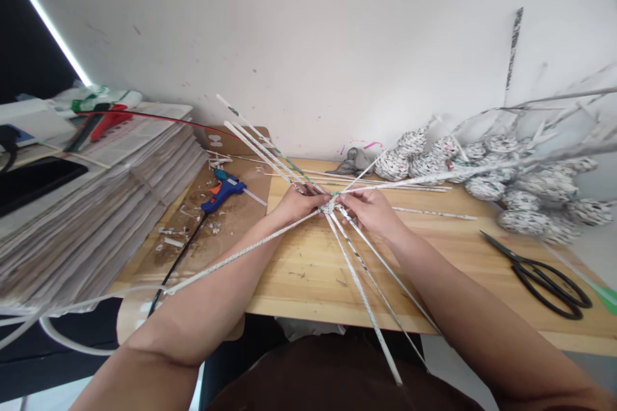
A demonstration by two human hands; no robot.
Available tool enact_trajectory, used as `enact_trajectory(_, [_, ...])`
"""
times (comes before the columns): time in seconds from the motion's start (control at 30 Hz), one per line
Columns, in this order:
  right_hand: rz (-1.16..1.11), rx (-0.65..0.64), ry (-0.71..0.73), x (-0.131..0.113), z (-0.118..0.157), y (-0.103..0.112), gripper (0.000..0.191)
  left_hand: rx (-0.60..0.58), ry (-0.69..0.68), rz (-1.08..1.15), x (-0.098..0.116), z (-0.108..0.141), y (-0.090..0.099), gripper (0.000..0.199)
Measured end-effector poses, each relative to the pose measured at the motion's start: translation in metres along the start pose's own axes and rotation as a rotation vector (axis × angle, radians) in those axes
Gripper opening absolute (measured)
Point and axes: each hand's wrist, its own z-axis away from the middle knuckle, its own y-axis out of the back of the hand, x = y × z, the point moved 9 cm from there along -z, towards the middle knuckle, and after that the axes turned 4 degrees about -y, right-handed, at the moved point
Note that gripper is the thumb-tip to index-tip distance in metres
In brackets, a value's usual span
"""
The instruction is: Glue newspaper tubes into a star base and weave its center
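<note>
Between my hands is a small woven knot of rolled newspaper strips, held above the wooden table. Long paper strips fan out from it, several toward my body and several toward the wall. My left hand is closed around its left side, the thumb pressed near the centre. My right hand pinches the right side, where a long strip runs off to the right. Some fingertips are hidden behind the weave.
A blue glue gun lies on a stained board at left, beside a tall newspaper stack. Black scissors rest at right. Woven paper balls and a grey lump are along the wall. Loose paper sticks lie behind my hands.
</note>
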Motion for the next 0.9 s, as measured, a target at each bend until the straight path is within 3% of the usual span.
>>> enact_trajectory(0.2, [-0.102,0.011,0.098,-0.015,0.005,0.005,0.020,0.024,0.002,0.025,-0.002,-0.001,0.003,0.020])
enact_trajectory(0.37, [-0.051,0.062,0.190,-0.018,0.005,0.009,0.018,0.034,0.067,0.097,-0.008,0.000,0.001,0.020])
enact_trajectory(0.53, [0.002,0.117,0.121,-0.011,0.006,0.010,0.008,0.100,0.173,0.232,-0.013,0.003,0.002,0.022])
enact_trajectory(0.7, [-0.117,0.130,0.045,-0.008,0.004,0.012,0.005,0.109,0.215,0.297,-0.014,0.004,0.000,0.022])
enact_trajectory(0.9, [-0.133,0.107,0.064,-0.001,-0.001,0.010,0.008,0.140,0.237,0.347,-0.016,0.003,0.002,0.016])
